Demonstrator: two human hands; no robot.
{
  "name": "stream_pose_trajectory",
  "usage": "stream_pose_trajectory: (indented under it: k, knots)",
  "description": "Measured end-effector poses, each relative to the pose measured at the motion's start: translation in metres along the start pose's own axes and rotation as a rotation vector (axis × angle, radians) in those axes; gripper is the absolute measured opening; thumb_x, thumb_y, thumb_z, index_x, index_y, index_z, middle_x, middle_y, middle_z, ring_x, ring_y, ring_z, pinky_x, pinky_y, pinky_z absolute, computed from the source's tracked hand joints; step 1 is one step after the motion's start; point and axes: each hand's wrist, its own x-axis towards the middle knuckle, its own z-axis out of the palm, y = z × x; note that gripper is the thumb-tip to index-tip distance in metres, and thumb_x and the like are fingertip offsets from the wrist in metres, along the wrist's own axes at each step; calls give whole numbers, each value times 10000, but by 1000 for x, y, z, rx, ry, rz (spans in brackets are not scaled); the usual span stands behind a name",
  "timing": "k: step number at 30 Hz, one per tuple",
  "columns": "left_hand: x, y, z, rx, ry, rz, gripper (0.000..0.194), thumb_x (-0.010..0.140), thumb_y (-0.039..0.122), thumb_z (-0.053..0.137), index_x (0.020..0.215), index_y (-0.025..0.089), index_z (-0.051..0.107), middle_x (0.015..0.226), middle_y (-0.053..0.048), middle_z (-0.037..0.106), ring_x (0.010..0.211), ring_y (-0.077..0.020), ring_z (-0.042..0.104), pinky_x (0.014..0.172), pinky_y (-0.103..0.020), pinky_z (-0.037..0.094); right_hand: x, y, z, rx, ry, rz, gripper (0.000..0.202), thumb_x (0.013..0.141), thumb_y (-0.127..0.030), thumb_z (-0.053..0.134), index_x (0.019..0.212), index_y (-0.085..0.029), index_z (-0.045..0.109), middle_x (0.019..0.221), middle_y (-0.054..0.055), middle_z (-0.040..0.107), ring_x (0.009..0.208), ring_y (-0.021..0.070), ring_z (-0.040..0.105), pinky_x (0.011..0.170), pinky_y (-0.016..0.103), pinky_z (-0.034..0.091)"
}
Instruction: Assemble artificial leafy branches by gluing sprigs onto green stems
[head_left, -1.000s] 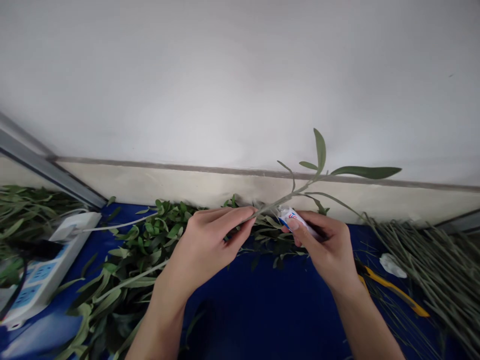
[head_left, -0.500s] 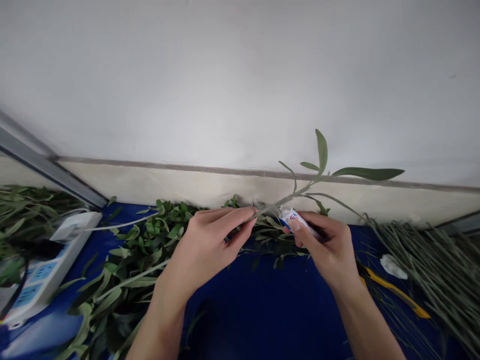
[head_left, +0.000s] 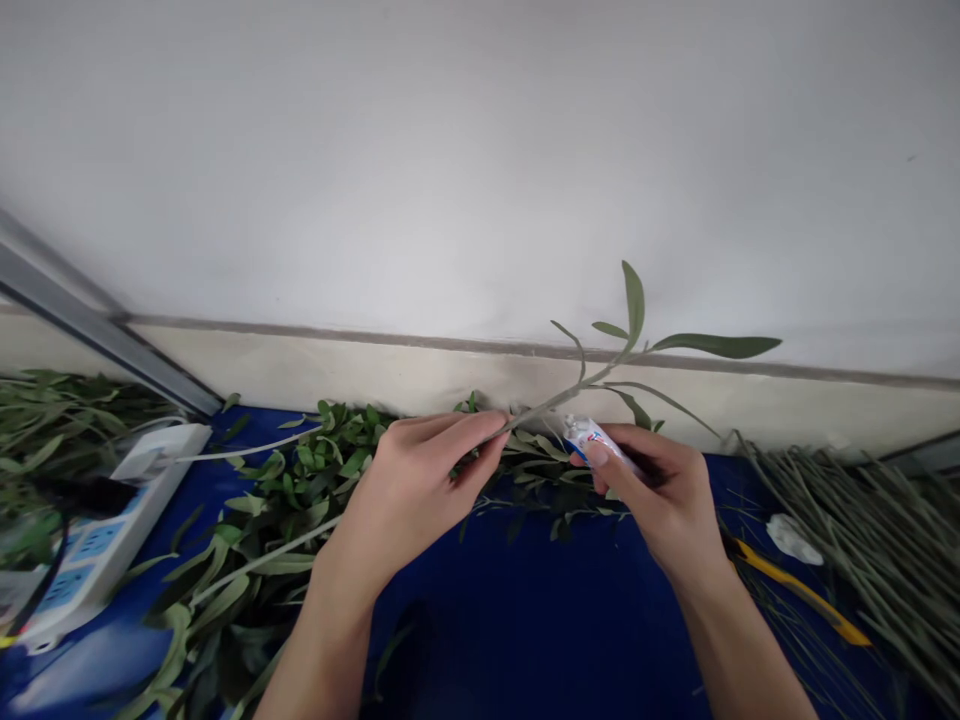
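Observation:
My left hand (head_left: 427, 490) pinches the lower end of a grey-green leafy stem (head_left: 581, 388), which slants up to the right with several long leaves at its far end. In my right hand (head_left: 660, 490) is a small white tube with blue and red print (head_left: 596, 440), gripped between thumb and fingers. The tube's nozzle end points up and left, just below the stem; a narrow gap seems to show between them. Green leafy sprigs (head_left: 330, 470) lie on the blue surface behind and beside my left hand.
At the left, a white power strip (head_left: 142, 490) with a black plug and cables lies near more foliage (head_left: 67, 415). On the right are a bundle of bare stems (head_left: 862, 530), a crumpled white scrap (head_left: 793, 540) and a yellow-handled tool (head_left: 806, 592). A pale wall (head_left: 480, 180) rises behind.
The tube has moved slightly right and down, away from the stem. The stem's leafy end has shifted a little left. My left hand keeps its pinch nearly in place.

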Motion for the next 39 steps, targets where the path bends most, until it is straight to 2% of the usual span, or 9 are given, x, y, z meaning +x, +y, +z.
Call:
stream_pose_trajectory:
  k: [4,7,9,11,14,19,26,31,39]
  knots:
    - [0,0,-2,2,-4,-6,165,935,123,698,1067,219,719,934,-31,816,763,-179,787,694,-249,648,3,1,-9,1,-124,-11,246,890,-445,769,932,-203,790,755,40,717,723,195,660,625,285,512]
    - [0,-4,-6,16,-8,-33,181,940,120,693,1085,220,729,962,-24,817,772,-171,785,717,-238,644,9,8,-24,-39,-265,-63,218,889,-383,784,1053,-240,794,987,60,785,915,223,717,781,307,566]
    - [0,-8,-10,43,2,-49,196,936,121,704,1102,221,736,980,-19,816,788,-168,785,727,-226,639,16,20,-36,-92,-292,-78,229,884,-386,788,1061,-240,800,1060,71,787,994,243,718,847,330,571]
    - [0,-11,-15,63,13,-60,197,928,126,720,1103,213,740,995,-18,814,818,-166,786,732,-211,634,25,37,-46,-150,-235,-56,271,854,-419,809,1041,-222,808,1047,80,789,957,253,725,832,351,584]
    - [0,-14,-23,58,-5,-74,161,926,117,726,1070,187,743,1030,-31,803,888,-160,776,796,-201,626,39,67,-53,-179,-28,-23,345,775,-451,863,1006,-198,816,1002,86,792,863,258,739,781,370,612]
    - [1,-14,-27,27,-29,-94,132,928,97,723,1038,169,736,1037,-42,774,912,-143,745,848,-215,606,52,95,-35,-65,203,-27,421,702,-424,902,1026,-184,781,982,90,797,891,279,766,825,408,642]
    - [0,-18,-26,56,-76,-114,164,954,85,688,1088,170,727,1018,-32,767,891,-136,738,835,-232,592,48,119,1,-79,209,-39,361,724,-451,863,933,-191,725,945,100,800,888,288,776,843,433,649]
    - [-1,-23,-28,72,-69,-124,184,957,98,689,1118,179,728,1041,-35,772,916,-145,741,824,-238,599,47,132,4,-143,184,-3,335,729,-458,854,904,-193,744,909,99,805,887,309,781,857,449,640]
    - [-3,-31,-34,87,-57,-143,150,958,150,697,1097,188,739,1034,-39,780,887,-174,756,792,-268,621,43,128,7,-191,263,21,305,728,-446,845,815,-221,657,835,80,797,866,299,790,764,378,642]
